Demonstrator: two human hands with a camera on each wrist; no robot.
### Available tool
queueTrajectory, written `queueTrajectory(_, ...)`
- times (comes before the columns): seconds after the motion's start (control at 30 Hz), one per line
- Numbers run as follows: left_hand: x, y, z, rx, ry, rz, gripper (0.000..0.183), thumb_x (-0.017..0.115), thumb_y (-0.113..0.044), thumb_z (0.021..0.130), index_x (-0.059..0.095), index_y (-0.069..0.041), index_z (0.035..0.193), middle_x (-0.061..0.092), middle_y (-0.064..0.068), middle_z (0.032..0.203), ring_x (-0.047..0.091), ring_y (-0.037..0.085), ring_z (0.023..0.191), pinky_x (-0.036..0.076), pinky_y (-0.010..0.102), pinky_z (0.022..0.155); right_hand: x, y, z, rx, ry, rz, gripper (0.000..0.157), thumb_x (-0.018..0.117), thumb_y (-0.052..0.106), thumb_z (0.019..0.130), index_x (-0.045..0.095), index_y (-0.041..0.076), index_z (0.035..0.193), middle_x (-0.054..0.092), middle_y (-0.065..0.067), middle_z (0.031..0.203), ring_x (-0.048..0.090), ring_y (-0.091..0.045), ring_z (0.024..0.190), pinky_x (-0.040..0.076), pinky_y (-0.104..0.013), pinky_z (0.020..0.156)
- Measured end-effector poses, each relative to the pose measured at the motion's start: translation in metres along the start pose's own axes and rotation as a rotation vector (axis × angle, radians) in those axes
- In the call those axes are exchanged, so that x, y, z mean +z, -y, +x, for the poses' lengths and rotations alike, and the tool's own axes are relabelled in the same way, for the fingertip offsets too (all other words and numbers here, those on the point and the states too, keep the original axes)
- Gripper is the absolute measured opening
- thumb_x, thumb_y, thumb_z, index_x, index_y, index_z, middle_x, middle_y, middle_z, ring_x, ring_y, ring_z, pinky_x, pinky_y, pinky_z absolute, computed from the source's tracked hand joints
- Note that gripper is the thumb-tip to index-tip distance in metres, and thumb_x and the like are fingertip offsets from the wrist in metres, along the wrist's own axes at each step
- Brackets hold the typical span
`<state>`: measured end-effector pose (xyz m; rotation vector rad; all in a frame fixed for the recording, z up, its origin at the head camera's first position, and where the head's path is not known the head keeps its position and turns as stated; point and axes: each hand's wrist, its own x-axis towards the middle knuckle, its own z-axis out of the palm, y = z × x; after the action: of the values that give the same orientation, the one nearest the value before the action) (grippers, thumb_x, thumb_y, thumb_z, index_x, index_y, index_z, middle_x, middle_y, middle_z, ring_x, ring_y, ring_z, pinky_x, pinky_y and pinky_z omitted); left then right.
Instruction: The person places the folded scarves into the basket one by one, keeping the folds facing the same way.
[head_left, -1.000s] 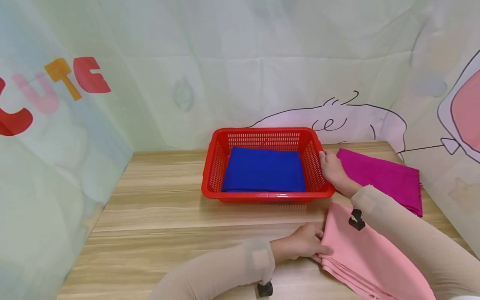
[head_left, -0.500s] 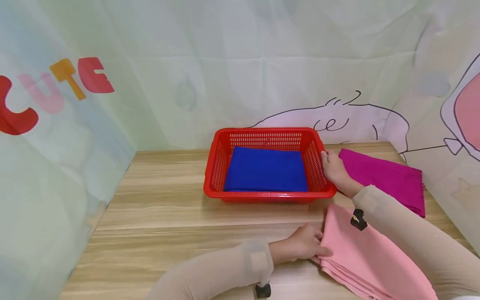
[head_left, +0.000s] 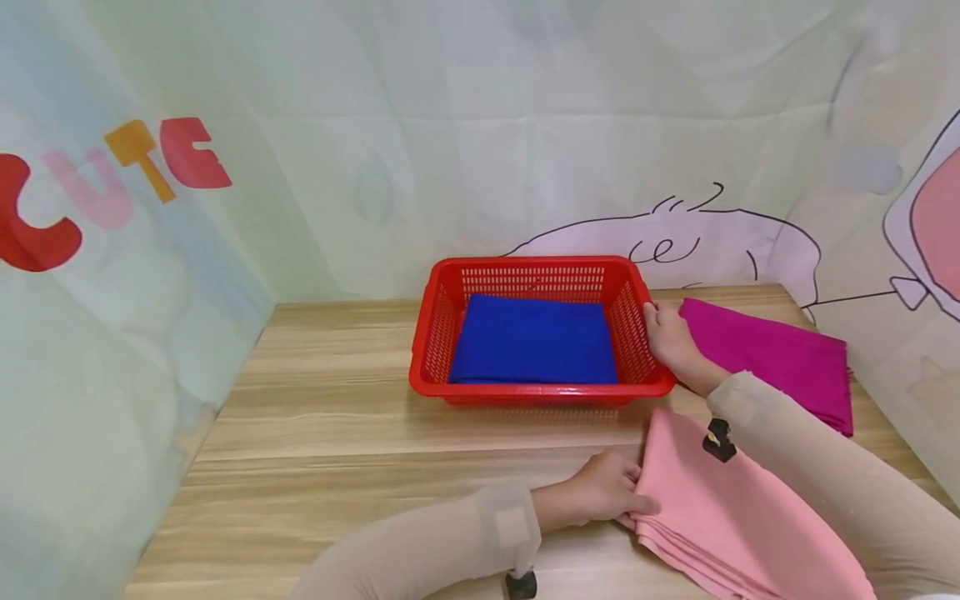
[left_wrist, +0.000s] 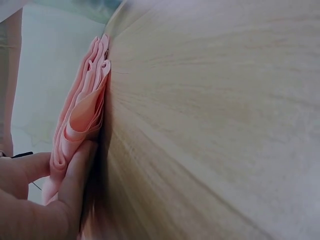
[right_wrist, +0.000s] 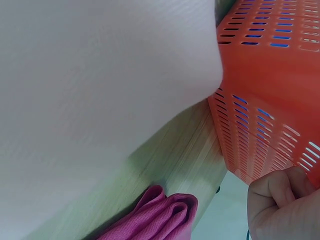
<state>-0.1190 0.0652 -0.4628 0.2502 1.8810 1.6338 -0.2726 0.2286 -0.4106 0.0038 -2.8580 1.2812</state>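
My left hand (head_left: 600,490) pinches the left edge of a folded pink cloth (head_left: 720,508) on the table at the front right. In the left wrist view the stacked layers of the pink cloth (left_wrist: 82,105) sit between thumb and fingers, close along the tabletop. My right hand (head_left: 675,343) grips the right rim of a red plastic basket (head_left: 540,390); in the right wrist view its curled fingers (right_wrist: 280,187) are at the rim. A folded blue cloth (head_left: 534,340) lies flat inside the basket. The right forearm overlaps part of the pink cloth.
A folded magenta cloth (head_left: 772,354) lies right of the basket, partly behind the right arm. The wood-grain table (head_left: 322,433) extends to the left. A printed curtain (head_left: 465,150) hangs behind the table and along both sides.
My left hand has drawn the pink cloth slightly to the left. The right hand keeps its hold on the basket rim, and the head view has shifted a little.
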Motion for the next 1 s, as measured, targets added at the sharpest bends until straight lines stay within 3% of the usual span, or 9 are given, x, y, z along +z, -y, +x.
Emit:
queueTrajectory(0.2, -0.003, -0.001, -0.004, -0.009, -0.01, 0.027, 0.012, 0.075, 0.011, 0.081, 0.067, 0.006, 0.089, 0.07, 0.013, 0.068, 0.072, 0.032, 0.064, 0.059, 0.032, 0.052, 0.0, -0.001, -0.001, 0.009, 0.01, 0.019, 0.051, 0.024, 0.026, 0.111, 0.043, -0.016, 0.132, 0.06, -0.028, 0.102, 0.065, -0.034, 0.087, 0.057, -0.036, 0.073)
queueTrajectory(0.47, -0.006, -0.001, -0.009, 0.001, 0.005, -0.034, 0.014, 0.072, 0.015, 0.081, 0.068, 0.008, 0.093, 0.071, 0.017, 0.073, 0.073, 0.033, 0.068, 0.06, 0.032, 0.054, 0.0, -0.001, 0.0, -0.007, -0.006, 0.019, 0.049, 0.024, 0.024, 0.111, 0.045, -0.016, 0.13, 0.06, -0.028, 0.102, 0.064, -0.035, 0.087, 0.056, -0.036, 0.073)
queueTrajectory(0.73, -0.011, -0.001, -0.013, 0.003, -0.004, -0.027, 0.016, 0.072, 0.015, 0.081, 0.068, 0.009, 0.095, 0.072, 0.017, 0.074, 0.073, 0.032, 0.069, 0.06, 0.032, 0.054, 0.0, 0.001, -0.001, 0.006, -0.002, 0.022, 0.049, 0.024, 0.024, 0.111, 0.044, -0.016, 0.132, 0.06, -0.028, 0.103, 0.064, -0.035, 0.088, 0.057, -0.036, 0.073)
queueTrajectory(1.0, -0.016, -0.001, -0.017, 0.019, -0.001, -0.026, 0.017, 0.071, 0.016, 0.08, 0.067, 0.01, 0.096, 0.071, 0.02, 0.076, 0.072, 0.038, 0.071, 0.06, 0.033, 0.055, 0.001, 0.002, -0.002, 0.006, -0.006, 0.008, 0.049, 0.024, 0.024, 0.111, 0.044, -0.016, 0.13, 0.059, -0.027, 0.1, 0.063, -0.034, 0.086, 0.055, -0.036, 0.072)
